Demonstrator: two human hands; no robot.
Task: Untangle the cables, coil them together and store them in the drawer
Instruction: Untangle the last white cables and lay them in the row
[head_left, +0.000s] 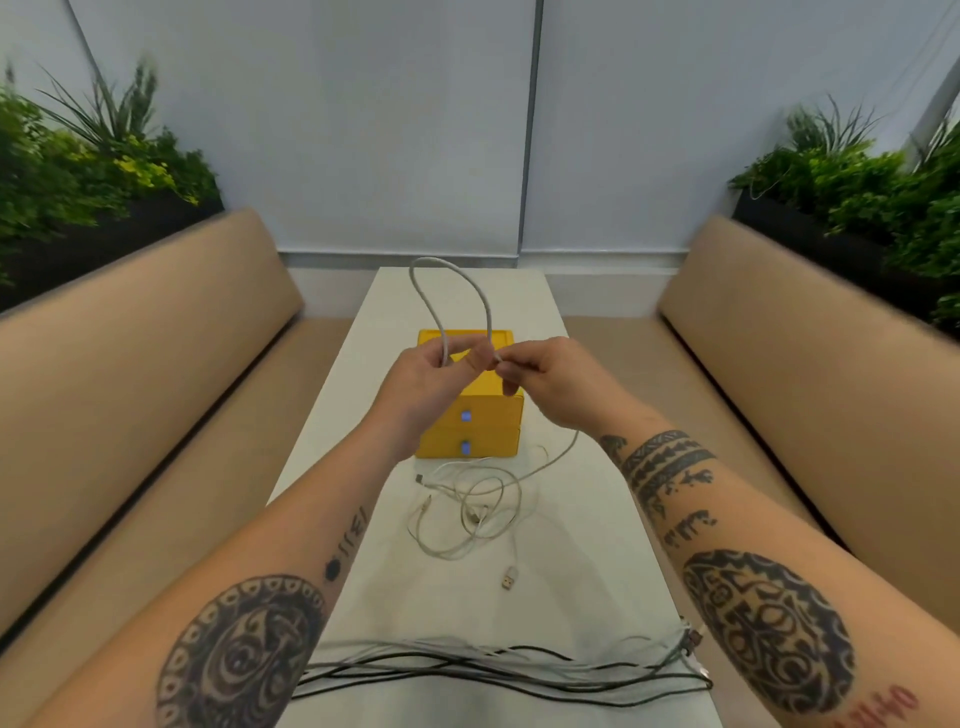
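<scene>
As the left grip and right grip pinch a first white cable loop, the tangle on the desk lies uncoiled and unstored.

white cable: matt, woven-looking sheath
drawer box: smooth matt, plastic-looking
table: smooth, matt top
benches: matt upholstery, faintly textured
USB plug: metal shell
dark cables: smooth sheath

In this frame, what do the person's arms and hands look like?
The left hand and right hand are bare, no gloves or sleeves in view. The left forearm bears a large round dark tattoo and small dot-and-bar marks. The right forearm has dark bands near the wrist, a large patterned oval and red lettering.
</scene>
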